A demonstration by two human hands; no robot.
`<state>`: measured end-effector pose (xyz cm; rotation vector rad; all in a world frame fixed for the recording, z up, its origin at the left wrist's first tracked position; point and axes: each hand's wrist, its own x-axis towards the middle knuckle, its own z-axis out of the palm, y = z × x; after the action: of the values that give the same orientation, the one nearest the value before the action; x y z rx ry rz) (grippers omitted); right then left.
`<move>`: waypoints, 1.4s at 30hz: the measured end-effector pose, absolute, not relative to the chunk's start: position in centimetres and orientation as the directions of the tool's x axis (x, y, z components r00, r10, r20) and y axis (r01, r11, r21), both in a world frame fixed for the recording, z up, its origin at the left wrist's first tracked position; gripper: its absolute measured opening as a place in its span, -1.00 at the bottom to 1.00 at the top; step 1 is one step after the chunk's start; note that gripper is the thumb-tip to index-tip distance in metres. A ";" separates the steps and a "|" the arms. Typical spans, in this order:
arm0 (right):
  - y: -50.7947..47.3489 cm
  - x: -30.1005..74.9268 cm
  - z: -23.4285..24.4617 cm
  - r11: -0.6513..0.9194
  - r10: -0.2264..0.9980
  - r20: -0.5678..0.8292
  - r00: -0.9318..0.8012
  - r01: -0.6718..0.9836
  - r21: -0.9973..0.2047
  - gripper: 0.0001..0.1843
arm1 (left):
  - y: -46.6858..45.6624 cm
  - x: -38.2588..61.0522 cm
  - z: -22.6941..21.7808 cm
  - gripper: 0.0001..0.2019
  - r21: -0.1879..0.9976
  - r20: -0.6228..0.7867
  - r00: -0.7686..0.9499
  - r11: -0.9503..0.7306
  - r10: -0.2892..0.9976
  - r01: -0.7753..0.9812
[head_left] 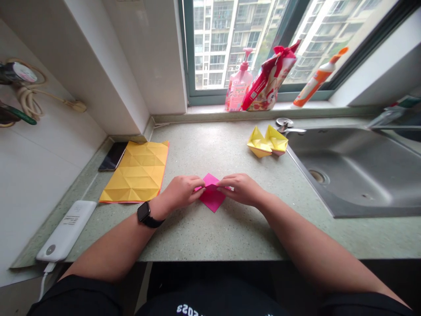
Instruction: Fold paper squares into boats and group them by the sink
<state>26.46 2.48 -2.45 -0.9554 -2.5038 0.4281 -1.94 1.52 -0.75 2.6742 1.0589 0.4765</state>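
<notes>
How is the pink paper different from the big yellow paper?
The pink paper is pink; the yellow paper is yellow. The pink paper is smaller and folded, while the yellow paper lies open with crease lines. The left hand and right hand pinch the pink paper; the yellow paper lies untouched. Both are paper on the same counter.

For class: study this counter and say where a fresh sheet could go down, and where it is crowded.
Bare counter lies between the yellow sheet and the paper boats, behind the pink paper. More room runs between the right hand and the sink. The left end is crowded: phone, power bank and yellow sheet.
</notes>
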 end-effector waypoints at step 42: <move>4.5 26.6 -5.7 0.326 0.945 0.110 -0.307 0.891 -0.315 -0.49 | 3.5 -1.6 -4.2 -0.47 0.264 -0.001 0.723 -0.698 0.690 0.666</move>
<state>26.64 4.50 -5.71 -1.6549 -2.3209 0.2825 -1.56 3.50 -4.23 2.6826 1.0750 0.1424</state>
